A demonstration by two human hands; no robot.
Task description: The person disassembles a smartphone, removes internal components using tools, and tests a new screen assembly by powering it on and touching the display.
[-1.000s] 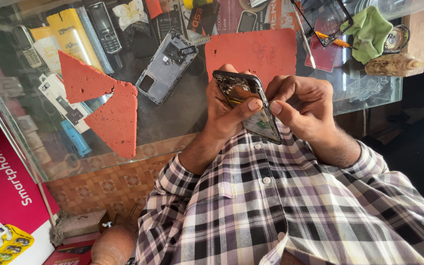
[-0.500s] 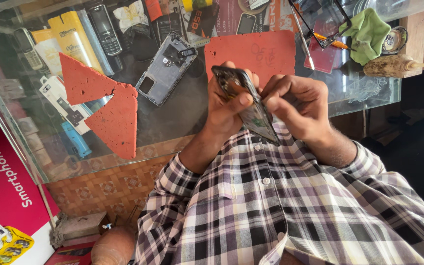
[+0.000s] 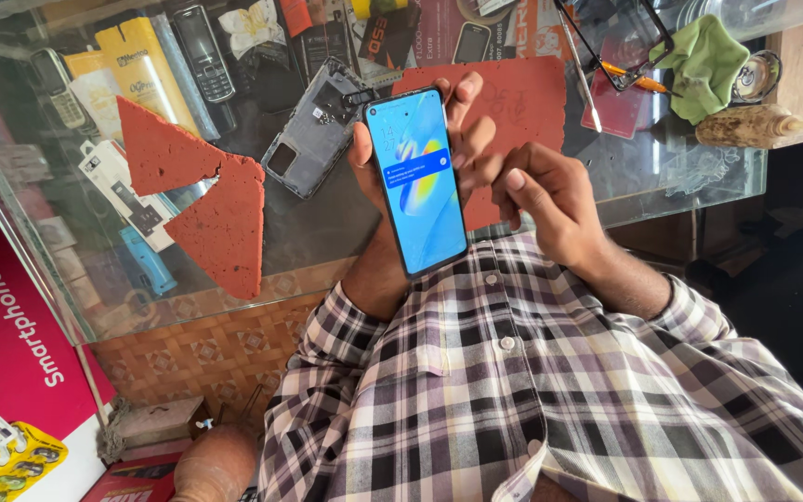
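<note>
The phone (image 3: 417,181) shows a lit blue screen with a white notice band. Left of the phone, under the glass, stands a yellow package (image 3: 144,65); far lower left, a magenta sign (image 3: 11,325).

A smartphone (image 3: 417,181) with a glossy, lit glass screen. Beneath it, a smooth, reflective glass surface (image 3: 327,232) carrying rough, matt red mat pieces (image 3: 225,223), a grey plastic phone frame (image 3: 313,130) and a soft green cloth (image 3: 704,65). The shirt (image 3: 550,390) is checked woven cloth.
</note>
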